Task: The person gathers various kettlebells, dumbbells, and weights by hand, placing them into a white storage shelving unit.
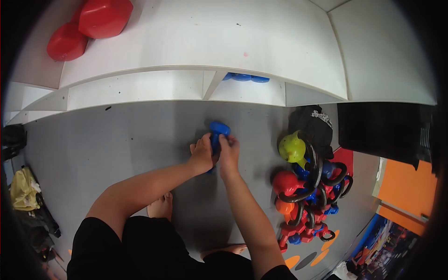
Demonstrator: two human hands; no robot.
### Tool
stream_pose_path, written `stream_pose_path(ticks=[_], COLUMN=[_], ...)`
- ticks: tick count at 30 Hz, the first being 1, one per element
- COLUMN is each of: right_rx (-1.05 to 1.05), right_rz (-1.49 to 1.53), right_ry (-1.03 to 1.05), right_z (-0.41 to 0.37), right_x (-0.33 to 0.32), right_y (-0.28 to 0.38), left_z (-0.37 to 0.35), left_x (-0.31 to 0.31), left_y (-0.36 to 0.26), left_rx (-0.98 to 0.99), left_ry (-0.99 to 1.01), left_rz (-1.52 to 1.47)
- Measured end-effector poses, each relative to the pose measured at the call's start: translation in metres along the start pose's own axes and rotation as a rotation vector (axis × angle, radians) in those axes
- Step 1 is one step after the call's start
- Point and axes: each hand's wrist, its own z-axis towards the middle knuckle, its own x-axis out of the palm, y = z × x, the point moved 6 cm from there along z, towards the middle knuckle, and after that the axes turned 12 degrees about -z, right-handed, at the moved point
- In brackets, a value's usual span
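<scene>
A blue dumbbell is between my two hands, above the grey floor, with its rounded head toward the shelf. My left hand is closed around the handle from the left side. From the right, my right hand presses its fingers against the same dumbbell just below the head. The hands and wrists hide most of the handle. A bit of blue shows below them, near my left wrist.
Ahead stands a white shelf unit holding red dumbbells and blue dumbbells. To the right, a lime kettlebell, a red kettlebell and several other weights crowd the floor beside a black bag. A yellow bag lies far left.
</scene>
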Motion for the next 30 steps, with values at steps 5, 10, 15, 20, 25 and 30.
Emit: stream_pose_path(ticks=[5, 10, 15, 20, 25, 30], right_rx=[0.134, -0.060, 0.033, -0.247, -0.571, -0.697], right_rz=[-0.146, -0.277, -0.242, -0.684, -0.707, -0.650], right_ry=[0.324, 0.208, 0.043, -0.181, -0.067, 0.014], right_z=[-0.017, -0.001, 0.039, 0.162, 0.269, 0.283], right_x=[0.023, 0.016, -0.040, -0.107, -0.114, -0.071], right_y=[0.003, -0.021, 0.013, 0.120, 0.176, 0.205], left_z=[-0.015, -0.008, -0.014, -0.008, -0.003, -0.006], left_x=[-0.009, -0.054, -0.069, -0.072, -0.076, -0.077], left_y=[0.002, 0.031, 0.003, 0.005, 0.005, 0.003], left_rx=[-0.014, 0.206, 0.103, 0.046, 0.022, -0.010], left_ry=[-0.090, -0.174, 0.272, 0.359, 0.388, 0.408], left_rz=[-0.226, -0.105, 0.806, 0.869, 0.817, 0.817])
